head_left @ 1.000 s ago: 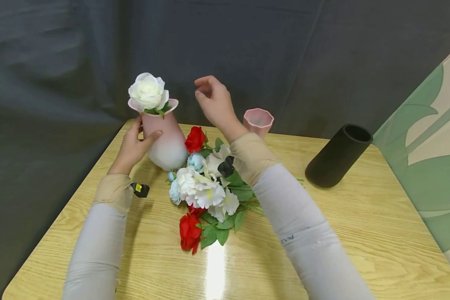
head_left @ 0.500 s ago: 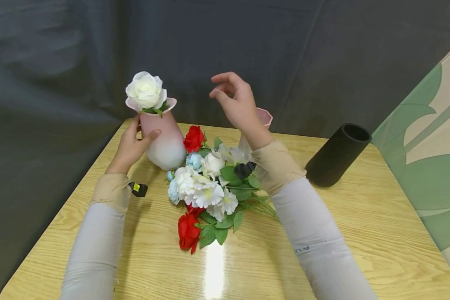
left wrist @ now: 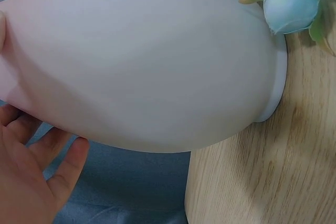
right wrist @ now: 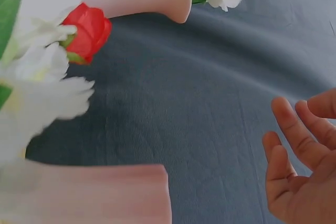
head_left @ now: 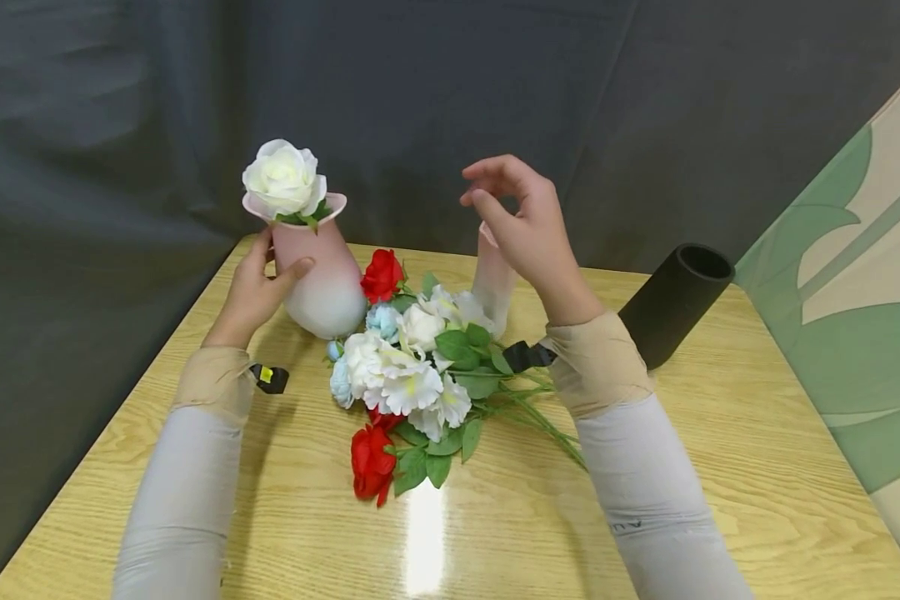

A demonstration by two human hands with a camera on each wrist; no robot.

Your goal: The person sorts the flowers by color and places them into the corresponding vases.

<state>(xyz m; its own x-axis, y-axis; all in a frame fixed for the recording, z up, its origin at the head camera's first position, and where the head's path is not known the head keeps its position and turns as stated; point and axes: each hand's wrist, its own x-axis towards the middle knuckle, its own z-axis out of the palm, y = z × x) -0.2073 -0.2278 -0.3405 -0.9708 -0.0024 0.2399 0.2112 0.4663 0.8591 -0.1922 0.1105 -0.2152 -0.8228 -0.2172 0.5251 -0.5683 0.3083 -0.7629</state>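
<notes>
A pink-to-white vase [head_left: 317, 271] stands at the table's far left with a white rose [head_left: 282, 179] in its mouth. My left hand [head_left: 258, 287] grips the vase's side, thumb in front; the left wrist view shows the vase's belly [left wrist: 152, 61] against my palm [left wrist: 26, 182]. My right hand [head_left: 521, 221] hovers in the air, fingers loosely curled, holding nothing, in front of a second pink vase [head_left: 492, 279]. A bunch of white, blue and red flowers [head_left: 405, 375] lies on the table between my arms.
A black cylinder vase [head_left: 671, 304] lies tilted at the right on the wooden table [head_left: 720, 467]. A dark grey cloth [head_left: 450, 100] hangs behind. A green and cream patterned panel [head_left: 862, 275] stands at the right edge.
My right hand has moved right, away from the white rose, and now hovers in front of the second pink vase. My left hand has kept its hold on the first vase.
</notes>
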